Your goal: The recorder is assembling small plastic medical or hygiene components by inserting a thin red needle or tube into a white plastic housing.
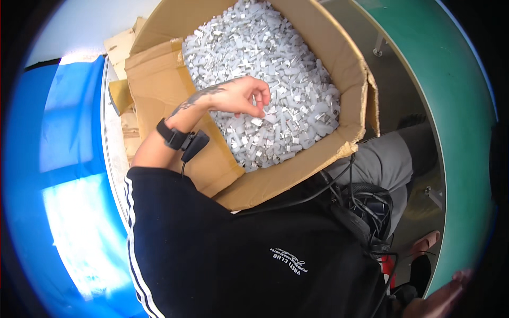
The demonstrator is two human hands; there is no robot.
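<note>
My left hand [245, 97] is over a cardboard box [297, 172] filled with small whitish, translucent plastic pieces [260, 47], some with shiny metal-like parts. Its fingers are curled, thumb and index finger close together just at the pile's surface. A small white piece [257, 121] shows right under the fingertips; whether it is pinched or lies on the pile cannot be made out. A black strap with a small device [183, 140] circles my left wrist. My right hand [445, 297] is at the lower right rim, beside the green tabletop [466, 175], blurred, its fingers unclear.
A folded cardboard flap [159, 95] covers the box's left side. Wooden boards [130, 132] and a bright blue surface [69, 159] lie further left. Black cables [297, 202] run from my body past the box's near edge. A table leg caster [377, 52] stands beyond the box.
</note>
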